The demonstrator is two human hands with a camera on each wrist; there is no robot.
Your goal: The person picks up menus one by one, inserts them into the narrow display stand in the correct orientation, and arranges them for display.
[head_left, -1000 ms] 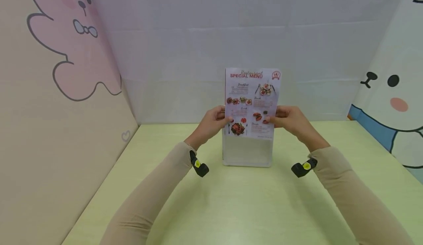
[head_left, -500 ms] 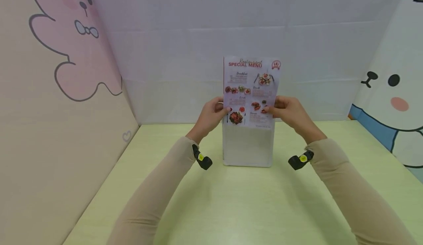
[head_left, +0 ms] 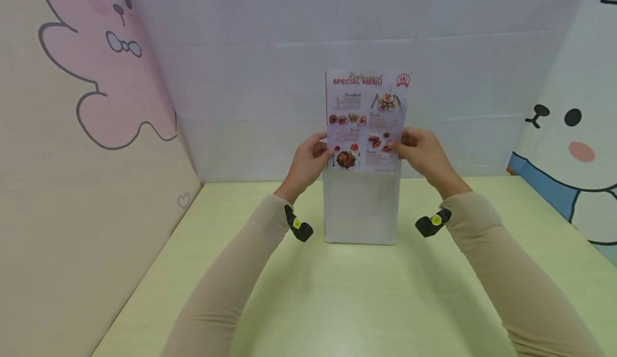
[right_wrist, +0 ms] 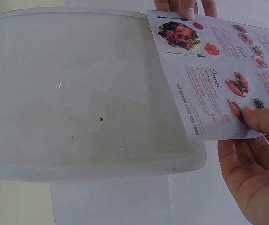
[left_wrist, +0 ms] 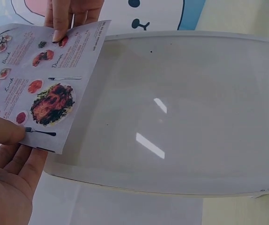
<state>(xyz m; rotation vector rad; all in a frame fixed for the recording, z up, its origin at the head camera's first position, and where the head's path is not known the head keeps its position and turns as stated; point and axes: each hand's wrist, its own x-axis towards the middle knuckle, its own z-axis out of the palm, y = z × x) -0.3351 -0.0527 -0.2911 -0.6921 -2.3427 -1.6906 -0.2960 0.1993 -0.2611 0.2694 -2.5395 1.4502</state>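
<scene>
A printed restaurant menu sheet (head_left: 366, 121) is held upright by both hands in the head view. My left hand (head_left: 308, 159) pinches its left edge, thumb in front and fingers behind. On the opposite edge my right hand (head_left: 421, 153) pinches it the same way. Behind and below the sheet stands a whitish, glossy upright panel (head_left: 361, 207) with rounded corners and a raised rim. In the left wrist view the lower edge of the menu (left_wrist: 55, 84) overlaps one end of the panel (left_wrist: 181, 112). The right wrist view shows the panel (right_wrist: 78, 93) with small dark specks.
The panel's foot meets a pale yellow-green table (head_left: 337, 298). A white cloth backdrop (head_left: 260, 89) hangs behind it. Side walls carry a pink cartoon bear (head_left: 106, 78) on the left and a white cartoon animal (head_left: 583, 132) on the right.
Both hands have raised the menu sheet, uncovering more of the panel below it. The panel stays where it was on the table.
</scene>
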